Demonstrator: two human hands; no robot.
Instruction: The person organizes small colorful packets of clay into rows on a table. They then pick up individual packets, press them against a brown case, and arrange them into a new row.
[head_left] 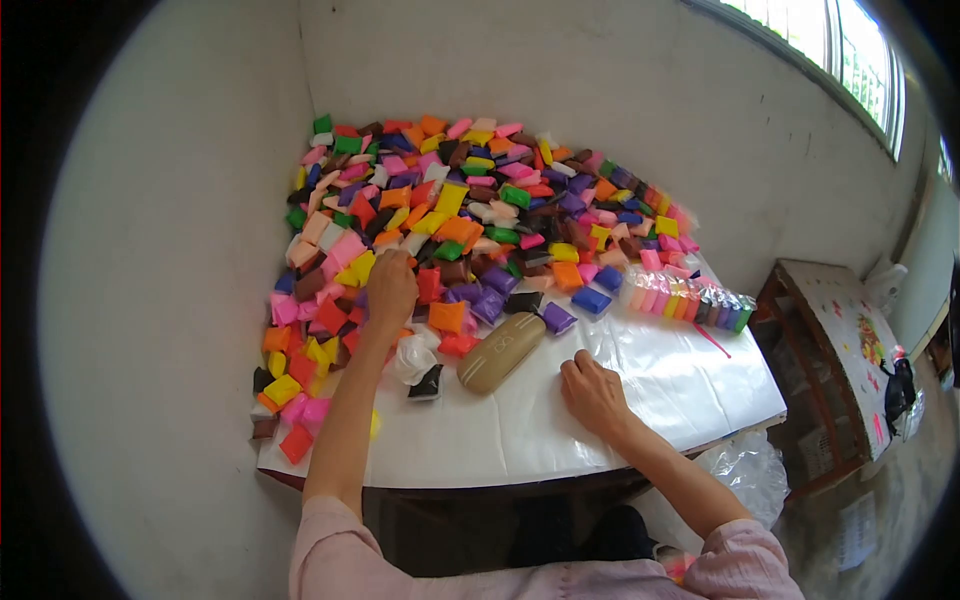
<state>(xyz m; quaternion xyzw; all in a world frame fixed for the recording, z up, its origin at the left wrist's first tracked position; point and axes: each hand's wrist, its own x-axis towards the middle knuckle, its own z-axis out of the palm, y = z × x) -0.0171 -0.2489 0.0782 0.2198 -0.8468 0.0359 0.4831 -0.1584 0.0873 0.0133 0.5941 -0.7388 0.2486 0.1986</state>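
Note:
My left hand (391, 288) reaches into a broad heap of small, coloured, soft-looking packets (452, 196). Its fingers point away from me and are pinched together among the packets; what they hold, if anything, is hidden. An orange packet (446, 317) lies to its right. My right hand (594, 392) rests on the white plastic sheet (500, 440) with its fingers curled in, and no object shows in it. Between my hands lie a long tan case (503, 353), a crumpled white plastic piece (415, 358) and a black packet (425, 383). Beyond my right hand are a purple packet (558, 318) and a blue packet (591, 300).
A clear-wrapped row of multicoloured packets (690, 301) lies at the table's right side. Walls border the left and back. A clear plastic bag (748, 475) hangs by the right front edge. Another table (825, 325) with a black item (899, 388) stands further right.

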